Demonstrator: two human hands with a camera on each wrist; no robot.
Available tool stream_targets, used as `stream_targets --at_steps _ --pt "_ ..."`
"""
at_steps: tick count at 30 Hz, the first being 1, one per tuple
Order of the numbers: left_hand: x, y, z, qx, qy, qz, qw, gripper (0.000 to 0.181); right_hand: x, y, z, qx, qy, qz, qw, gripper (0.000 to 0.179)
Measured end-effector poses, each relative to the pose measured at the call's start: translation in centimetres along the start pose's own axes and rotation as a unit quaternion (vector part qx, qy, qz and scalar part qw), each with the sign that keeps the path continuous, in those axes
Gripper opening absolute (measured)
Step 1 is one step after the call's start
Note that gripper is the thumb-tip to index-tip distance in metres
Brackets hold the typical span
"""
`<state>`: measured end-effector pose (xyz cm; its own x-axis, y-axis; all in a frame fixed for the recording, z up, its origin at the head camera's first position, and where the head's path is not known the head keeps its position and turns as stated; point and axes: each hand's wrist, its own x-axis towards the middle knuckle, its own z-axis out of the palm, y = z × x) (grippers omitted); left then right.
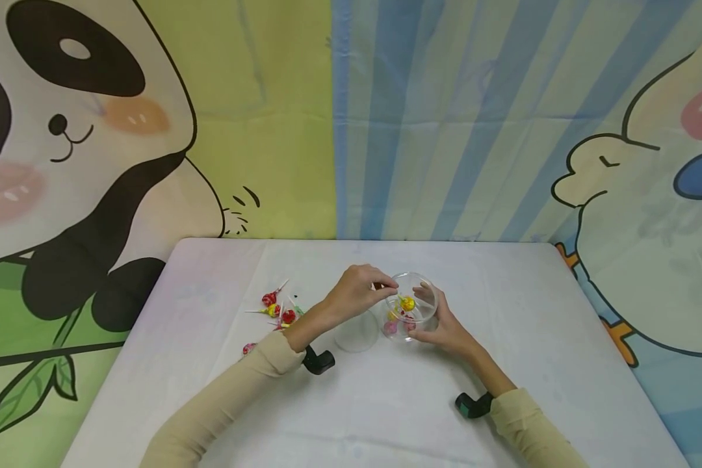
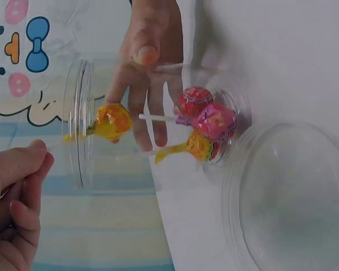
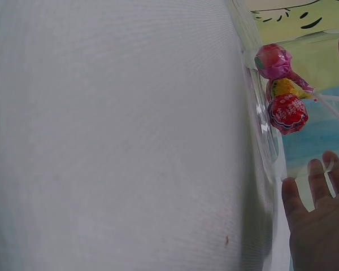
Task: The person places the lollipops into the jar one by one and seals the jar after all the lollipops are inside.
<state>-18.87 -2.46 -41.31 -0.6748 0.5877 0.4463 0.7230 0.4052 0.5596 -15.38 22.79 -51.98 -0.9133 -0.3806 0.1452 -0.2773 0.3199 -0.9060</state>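
Note:
A clear plastic jar (image 2: 124, 175) stands upright on the table with its mouth uncovered. My right hand (image 1: 447, 325) holds it from the right side, thumb in front and fingers behind. Between thumb and forefinger, my left hand (image 1: 357, 294) pinches the stick of a yellow lollipop (image 2: 114, 121), whose wrapped head hangs inside the jar's mouth. At the jar's bottom lie a pink lollipop (image 2: 216, 122), a red lollipop (image 2: 196, 101) and another yellow lollipop (image 2: 200, 147). The right wrist view shows the right hand's fingers beside the jar wall.
A clear round lid (image 1: 355, 335) lies flat on the white table (image 1: 444, 416), left of the jar. Farther left, several loose wrapped lollipops (image 1: 288, 316) lie scattered, partly behind the left forearm. A printed curtain (image 1: 421, 117) hangs behind the table's back edge.

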Motion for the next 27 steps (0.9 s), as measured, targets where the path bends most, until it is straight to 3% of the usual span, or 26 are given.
stream_targets --at_steps 7,12,27 --pt "0.0 0.7 1.1 0.055 -0.015 -0.042 0.9975 0.011 0.0 -0.1 0.0 0.002 -0.003 0.0 1.0 0.1" --pt "0.0 1.0 1.9 0.098 -0.028 -0.051 0.9935 0.011 0.1 -0.1 0.0 0.008 0.0 0.005 1.0 0.099" --pt "0.8 1.8 2.2 0.111 -0.1 -0.111 0.9825 0.014 0.0 0.0 0.2 0.008 0.002 0.004 1.0 0.1"
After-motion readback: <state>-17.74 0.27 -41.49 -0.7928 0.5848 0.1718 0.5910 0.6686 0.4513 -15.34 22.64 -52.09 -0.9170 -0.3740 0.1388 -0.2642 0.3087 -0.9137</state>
